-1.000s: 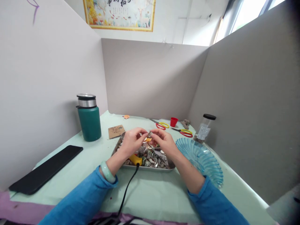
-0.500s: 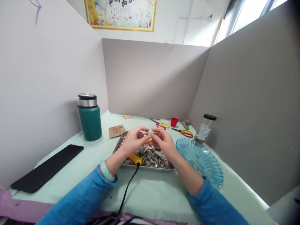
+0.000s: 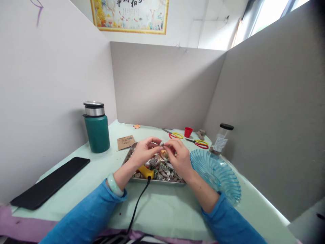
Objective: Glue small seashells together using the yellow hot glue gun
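Over the tray (image 3: 162, 182), my left hand (image 3: 146, 150) and my right hand (image 3: 179, 157) meet fingertip to fingertip. Both pinch a small shell (image 3: 162, 145), mostly hidden by the fingers. Shells and shell pieces (image 3: 165, 169) in grey, white and orange fill the metal tray below. A yellow corded tool (image 3: 146, 172), perhaps a hot glue gun, lies on the shells near my left wrist, its black cord (image 3: 138, 200) running off the front edge of the table.
A green flask (image 3: 96, 132), a black flat pad (image 3: 52, 183) and a brown card (image 3: 126, 142) are at left. To the right are a blue glass plate (image 3: 215, 173), a black-lidded jar (image 3: 220, 139), scissors (image 3: 200, 144), more scissors (image 3: 175, 134) and a red cup (image 3: 188, 132). Grey partitions (image 3: 167, 84) surround the table.
The shell has been turned between my fingertips, and its pale face shows less now. My right fingers have curled in and shifted slightly; my left hand stays nearly in place.
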A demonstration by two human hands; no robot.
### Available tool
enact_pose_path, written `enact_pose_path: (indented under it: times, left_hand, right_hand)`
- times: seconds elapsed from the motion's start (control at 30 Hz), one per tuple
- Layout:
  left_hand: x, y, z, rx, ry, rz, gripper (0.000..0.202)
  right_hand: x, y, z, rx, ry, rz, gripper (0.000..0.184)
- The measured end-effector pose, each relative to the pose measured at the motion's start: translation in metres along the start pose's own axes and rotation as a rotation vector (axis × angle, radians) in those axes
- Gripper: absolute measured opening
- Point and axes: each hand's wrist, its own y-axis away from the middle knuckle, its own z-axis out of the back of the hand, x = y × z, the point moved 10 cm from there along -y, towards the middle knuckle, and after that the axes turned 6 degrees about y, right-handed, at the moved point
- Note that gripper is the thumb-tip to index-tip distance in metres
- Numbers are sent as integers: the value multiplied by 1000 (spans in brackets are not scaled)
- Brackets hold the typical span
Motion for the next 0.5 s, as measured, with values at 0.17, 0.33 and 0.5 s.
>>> enact_pose_path:
  times: [0.17,0.33,0.5]
  left_hand:
    - [-3,0,-5,37,67,-8,35]
    - [-4,1,-6,50,117,-27,34]
    - [-1,0,-4,42,106,-43,32]
  right_hand:
    - [0,2,-2,7,64,39,10]
    - [2,3,-3,10,75,58,9]
    - [3,3,-2,1,67,60,7]
